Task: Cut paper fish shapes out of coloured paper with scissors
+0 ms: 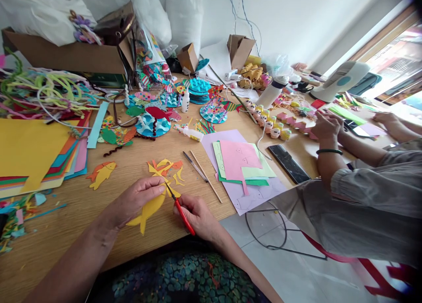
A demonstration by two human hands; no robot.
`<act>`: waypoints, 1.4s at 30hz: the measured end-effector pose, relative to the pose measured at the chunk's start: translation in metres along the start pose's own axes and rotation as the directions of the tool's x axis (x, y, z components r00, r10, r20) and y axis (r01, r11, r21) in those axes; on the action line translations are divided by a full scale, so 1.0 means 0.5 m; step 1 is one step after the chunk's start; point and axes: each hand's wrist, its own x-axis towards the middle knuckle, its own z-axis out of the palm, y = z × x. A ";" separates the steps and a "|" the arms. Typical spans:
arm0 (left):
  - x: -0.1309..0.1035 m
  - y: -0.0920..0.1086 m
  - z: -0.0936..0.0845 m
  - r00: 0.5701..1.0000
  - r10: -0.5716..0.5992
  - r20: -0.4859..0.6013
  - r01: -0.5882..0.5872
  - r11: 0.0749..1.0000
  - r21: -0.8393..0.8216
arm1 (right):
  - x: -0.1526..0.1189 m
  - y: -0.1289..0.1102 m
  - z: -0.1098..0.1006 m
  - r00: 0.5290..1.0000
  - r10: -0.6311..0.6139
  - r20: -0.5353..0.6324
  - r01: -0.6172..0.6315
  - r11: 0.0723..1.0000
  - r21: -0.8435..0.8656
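Note:
My left hand pinches a yellow paper fish, its tail pointing down toward me. In my right hand are red-handled scissors, their blades at the upper edge of the fish beside my left fingertips. Just beyond lie yellow and orange paper scraps. To the left on the wood rests a cut-out fish pair, yellow over orange. A pen and a thin wooden stick lie to the right of the scraps.
Coloured paper sheets are stacked at left. Marked paper sheets and a black phone lie at right. Glue bottles, blue wave discs and paper fish fill the back. A co-worker's hands work at the far right.

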 end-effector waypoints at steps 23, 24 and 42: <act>0.000 0.045 -0.023 0.983 -0.162 0.082 0.148 0.977 0.150 | -0.014 -0.012 -0.025 0.994 -0.052 0.095 0.064 0.989 -0.131; 0.001 0.047 -0.024 0.981 -0.173 0.090 0.156 0.973 0.169 | -0.014 -0.013 -0.026 0.994 -0.052 0.100 0.066 0.988 -0.138; 0.028 0.052 -0.060 0.957 -0.177 0.229 0.117 0.960 0.255 | 0.009 -0.028 -0.045 0.995 0.021 0.101 -0.019 1.000 -0.016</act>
